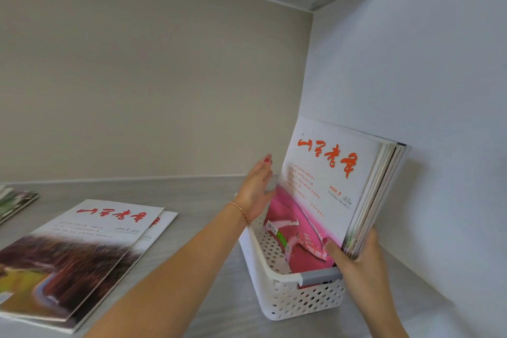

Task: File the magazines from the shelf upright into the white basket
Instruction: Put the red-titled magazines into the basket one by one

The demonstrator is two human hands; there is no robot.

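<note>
The right hand (356,258) is gripping, thumb in front, the lower edge of a bundle of white-covered, red-titled magazines (329,181) standing tilted in the white perforated plastic basket (277,293), while the left hand (256,189), fingers straight and spread, is touching the bundle's far edge, and two matching flat magazines (82,250) are lying on the grey shelf (192,192) left of both hands.

The white basket (290,293), perforated with a grey handle, sits on the shelf (192,192) right by the wall. A bunch of magazines (354,189) stands upright in it, leaning back, front cover white and pink with red lettering. Two more magazines (82,255) lie flat, stacked, well left of it.
</note>
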